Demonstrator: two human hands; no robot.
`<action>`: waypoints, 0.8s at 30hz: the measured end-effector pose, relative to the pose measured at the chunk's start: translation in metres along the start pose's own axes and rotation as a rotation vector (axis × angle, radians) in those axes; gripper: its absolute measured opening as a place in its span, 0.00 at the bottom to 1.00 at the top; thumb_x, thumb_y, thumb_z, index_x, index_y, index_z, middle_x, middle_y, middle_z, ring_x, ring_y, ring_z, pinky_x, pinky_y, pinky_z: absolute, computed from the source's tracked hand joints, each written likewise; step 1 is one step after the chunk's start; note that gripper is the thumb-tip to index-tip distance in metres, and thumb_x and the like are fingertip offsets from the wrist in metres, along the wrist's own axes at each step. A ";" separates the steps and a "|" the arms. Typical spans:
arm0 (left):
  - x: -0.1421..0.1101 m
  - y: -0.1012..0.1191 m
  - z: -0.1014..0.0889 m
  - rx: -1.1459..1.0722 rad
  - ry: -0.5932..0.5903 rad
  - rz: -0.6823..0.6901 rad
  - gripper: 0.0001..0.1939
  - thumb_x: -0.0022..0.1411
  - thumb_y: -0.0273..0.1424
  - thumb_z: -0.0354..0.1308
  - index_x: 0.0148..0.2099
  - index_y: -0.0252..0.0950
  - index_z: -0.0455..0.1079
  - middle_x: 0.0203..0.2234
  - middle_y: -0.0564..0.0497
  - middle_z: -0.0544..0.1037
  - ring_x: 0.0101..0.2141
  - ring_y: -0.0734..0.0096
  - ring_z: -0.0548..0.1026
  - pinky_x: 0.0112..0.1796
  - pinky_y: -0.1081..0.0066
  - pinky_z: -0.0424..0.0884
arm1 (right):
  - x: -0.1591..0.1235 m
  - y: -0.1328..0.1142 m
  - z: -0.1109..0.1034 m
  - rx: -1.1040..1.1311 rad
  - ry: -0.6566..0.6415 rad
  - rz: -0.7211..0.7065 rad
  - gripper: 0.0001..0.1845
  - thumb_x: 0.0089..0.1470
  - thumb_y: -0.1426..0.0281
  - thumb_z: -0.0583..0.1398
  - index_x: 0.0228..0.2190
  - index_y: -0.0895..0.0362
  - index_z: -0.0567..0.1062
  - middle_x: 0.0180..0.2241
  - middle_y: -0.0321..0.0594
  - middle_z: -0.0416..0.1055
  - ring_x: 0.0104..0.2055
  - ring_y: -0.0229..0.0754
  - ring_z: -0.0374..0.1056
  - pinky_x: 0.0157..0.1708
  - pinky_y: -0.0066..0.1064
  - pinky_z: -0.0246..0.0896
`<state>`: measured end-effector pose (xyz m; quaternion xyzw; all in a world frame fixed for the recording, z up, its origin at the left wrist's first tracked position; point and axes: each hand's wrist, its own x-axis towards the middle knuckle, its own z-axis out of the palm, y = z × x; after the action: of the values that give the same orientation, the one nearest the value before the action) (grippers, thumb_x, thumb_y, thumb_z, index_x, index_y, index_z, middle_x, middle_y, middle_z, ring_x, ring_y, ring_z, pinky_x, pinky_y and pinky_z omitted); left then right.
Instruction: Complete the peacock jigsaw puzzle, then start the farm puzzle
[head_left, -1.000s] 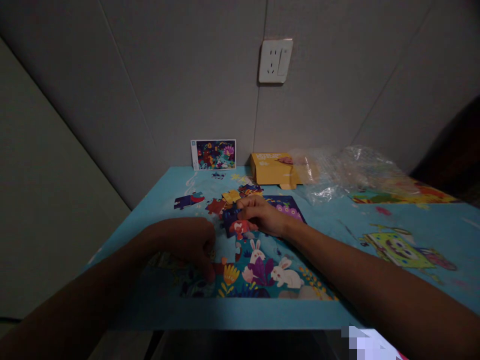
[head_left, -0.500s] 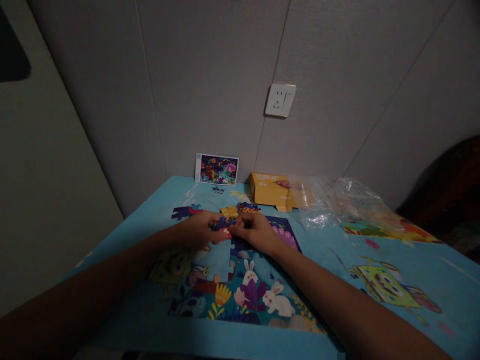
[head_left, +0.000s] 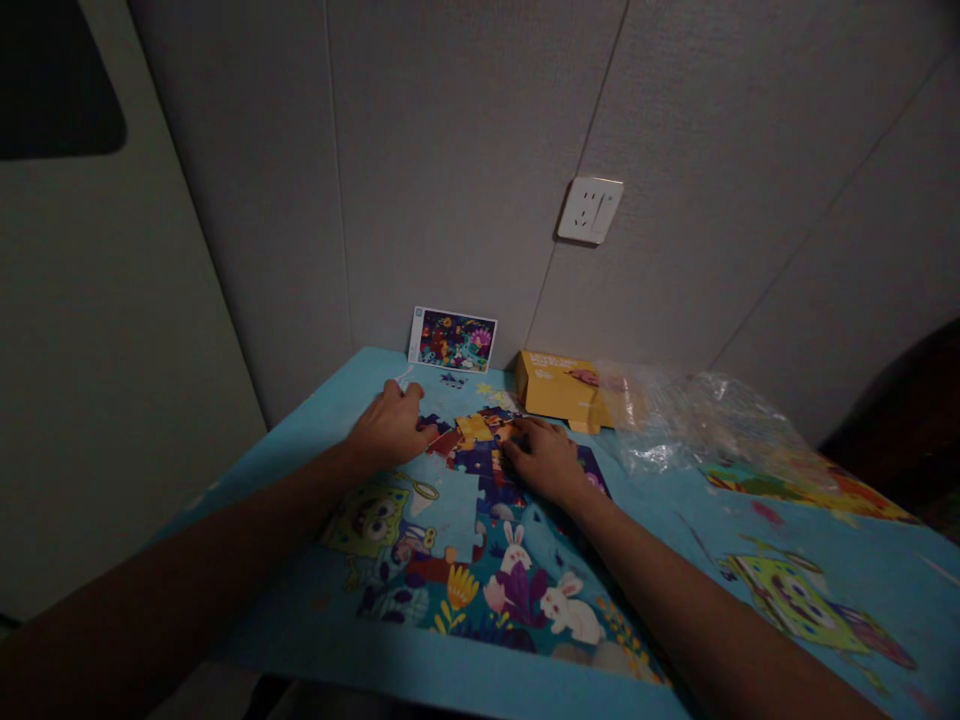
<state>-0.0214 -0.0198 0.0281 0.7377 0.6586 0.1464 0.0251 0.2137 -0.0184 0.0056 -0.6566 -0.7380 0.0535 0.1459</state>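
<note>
A partly assembled jigsaw puzzle [head_left: 525, 560] lies on the table, with white rabbits and flowers along its near side and a gap at its left middle. My left hand [head_left: 386, 425] is at the upper left of it, fingers bent and thumb against a dark puzzle piece with red on it [head_left: 444, 441]. How much of that piece lies under the fingers is hidden. My right hand [head_left: 545, 458] rests on the upper part, its bent fingertips on an orange puzzle piece [head_left: 508, 432]. Between the hands sits a yellow puzzle piece [head_left: 474, 430].
A reference picture card [head_left: 453, 340] leans on the wall. A yellow box [head_left: 562, 388] and crumpled clear plastic [head_left: 675, 420] stand at the back right. One loose puzzle piece [head_left: 452, 381] lies before the card. The blue tablecloth [head_left: 645, 540] has cartoon prints.
My hands were together over the puzzle's upper middle; now they are apart, left hand farther left, right hand on the upper right. The piece between them is down among the others. The view has shifted slightly.
</note>
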 end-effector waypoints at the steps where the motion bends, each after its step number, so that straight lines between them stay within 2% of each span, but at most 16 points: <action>1: -0.001 0.000 0.002 -0.014 0.009 0.084 0.31 0.58 0.45 0.54 0.59 0.33 0.62 0.50 0.36 0.68 0.49 0.51 0.70 0.50 0.60 0.64 | 0.000 0.000 0.000 0.020 0.001 -0.026 0.26 0.56 0.59 0.55 0.53 0.56 0.72 0.57 0.46 0.66 0.57 0.58 0.60 0.54 0.46 0.54; 4: -0.004 0.002 0.009 -0.052 -0.077 0.359 0.31 0.60 0.47 0.54 0.62 0.40 0.62 0.56 0.40 0.64 0.57 0.50 0.61 0.57 0.57 0.57 | -0.001 -0.001 -0.002 0.102 -0.012 -0.116 0.26 0.55 0.60 0.57 0.53 0.57 0.72 0.58 0.44 0.66 0.58 0.54 0.61 0.55 0.42 0.55; 6: -0.006 0.001 0.014 -0.056 -0.188 0.456 0.30 0.62 0.47 0.52 0.65 0.46 0.58 0.61 0.42 0.59 0.61 0.48 0.56 0.58 0.51 0.53 | -0.001 -0.001 -0.003 0.152 -0.025 -0.185 0.25 0.56 0.60 0.57 0.52 0.57 0.74 0.57 0.45 0.67 0.57 0.52 0.62 0.55 0.40 0.55; 9: -0.007 0.000 0.020 -0.045 -0.288 0.476 0.30 0.65 0.48 0.47 0.67 0.52 0.52 0.65 0.42 0.54 0.63 0.46 0.51 0.58 0.44 0.50 | -0.002 -0.001 -0.002 0.181 -0.017 -0.256 0.24 0.56 0.60 0.57 0.51 0.58 0.74 0.54 0.45 0.70 0.56 0.51 0.63 0.56 0.39 0.55; 13: -0.008 0.001 0.021 -0.047 -0.300 0.466 0.30 0.66 0.48 0.45 0.68 0.53 0.50 0.65 0.40 0.52 0.64 0.44 0.49 0.57 0.41 0.48 | -0.006 -0.003 0.002 0.141 0.055 -0.306 0.23 0.58 0.60 0.56 0.51 0.59 0.73 0.55 0.46 0.69 0.56 0.49 0.64 0.55 0.36 0.55; 16: -0.009 0.004 0.017 -0.066 -0.288 0.466 0.30 0.65 0.49 0.46 0.67 0.51 0.51 0.64 0.39 0.55 0.63 0.43 0.51 0.56 0.42 0.50 | -0.003 -0.012 -0.002 0.017 0.060 -0.298 0.21 0.61 0.62 0.52 0.48 0.59 0.74 0.50 0.49 0.73 0.52 0.48 0.67 0.51 0.36 0.58; 18: -0.010 0.005 0.015 -0.073 -0.273 0.463 0.30 0.65 0.49 0.48 0.67 0.50 0.53 0.63 0.39 0.57 0.62 0.43 0.53 0.56 0.43 0.51 | 0.009 -0.025 -0.009 -0.131 -0.006 -0.255 0.20 0.61 0.63 0.50 0.41 0.59 0.78 0.43 0.52 0.76 0.47 0.51 0.70 0.47 0.40 0.59; 20: -0.010 0.005 0.014 -0.077 -0.258 0.470 0.30 0.64 0.49 0.49 0.65 0.48 0.56 0.62 0.40 0.59 0.61 0.44 0.55 0.57 0.44 0.51 | 0.033 -0.041 -0.017 -0.259 -0.083 -0.164 0.21 0.61 0.62 0.51 0.35 0.62 0.79 0.40 0.60 0.76 0.45 0.58 0.71 0.45 0.45 0.59; 22: -0.009 0.003 0.014 -0.086 -0.245 0.487 0.30 0.63 0.51 0.49 0.65 0.48 0.58 0.61 0.40 0.60 0.60 0.44 0.56 0.57 0.44 0.51 | 0.065 -0.057 -0.021 -0.254 -0.099 -0.161 0.21 0.60 0.61 0.53 0.37 0.64 0.79 0.42 0.62 0.75 0.46 0.58 0.71 0.44 0.42 0.60; 24: -0.009 0.000 0.014 -0.096 -0.233 0.504 0.30 0.63 0.52 0.48 0.64 0.49 0.59 0.61 0.40 0.60 0.60 0.43 0.56 0.56 0.44 0.51 | 0.098 -0.071 -0.019 -0.230 -0.123 -0.197 0.19 0.61 0.62 0.54 0.40 0.61 0.78 0.45 0.56 0.74 0.49 0.53 0.70 0.46 0.37 0.60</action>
<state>-0.0184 -0.0261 0.0134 0.8880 0.4394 0.0932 0.0986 0.1422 0.0666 0.0568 -0.5890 -0.8076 -0.0061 0.0288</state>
